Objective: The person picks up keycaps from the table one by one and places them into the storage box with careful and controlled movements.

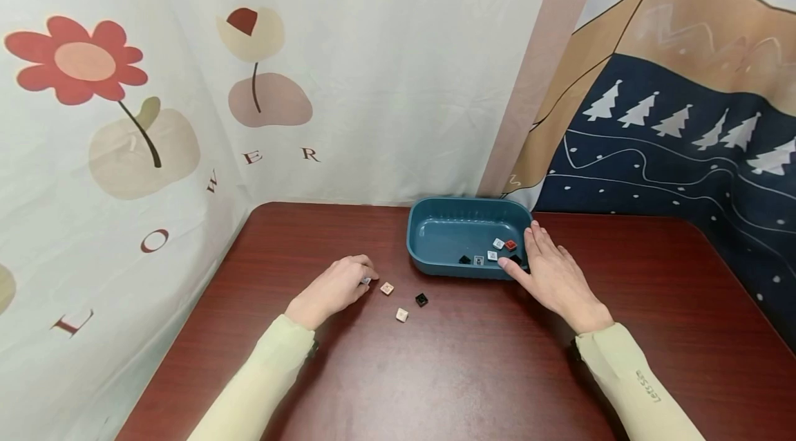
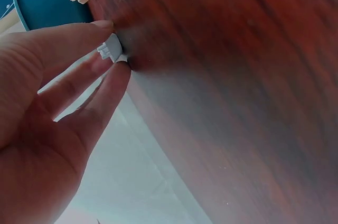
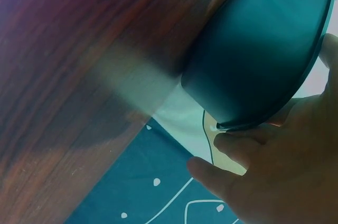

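Note:
At the table's left half, my left hand (image 1: pixel 332 292) pinches a small pale grey keycap (image 2: pixel 110 48) between thumb and finger, its stem side showing in the left wrist view. Just right of that hand lie a beige keycap (image 1: pixel 387 288), a cream keycap (image 1: pixel 402 315) and a black keycap (image 1: pixel 421 300). My right hand (image 1: pixel 556 282) rests against the right end of a blue plastic basin (image 1: pixel 441 237), fingers extended along the outside and thumb over the front rim. Inside the basin are several keycaps, among them a red keycap (image 1: pixel 510 245) and a white keycap (image 1: pixel 499 244).
The basin stands near the back edge of a reddish-brown wooden table (image 1: pixel 466 372). Behind it and to the left hangs a white curtain (image 1: pixel 385 81) with printed flowers; a dark blue cloth (image 1: pixel 653 157) with printed trees hangs at the right.

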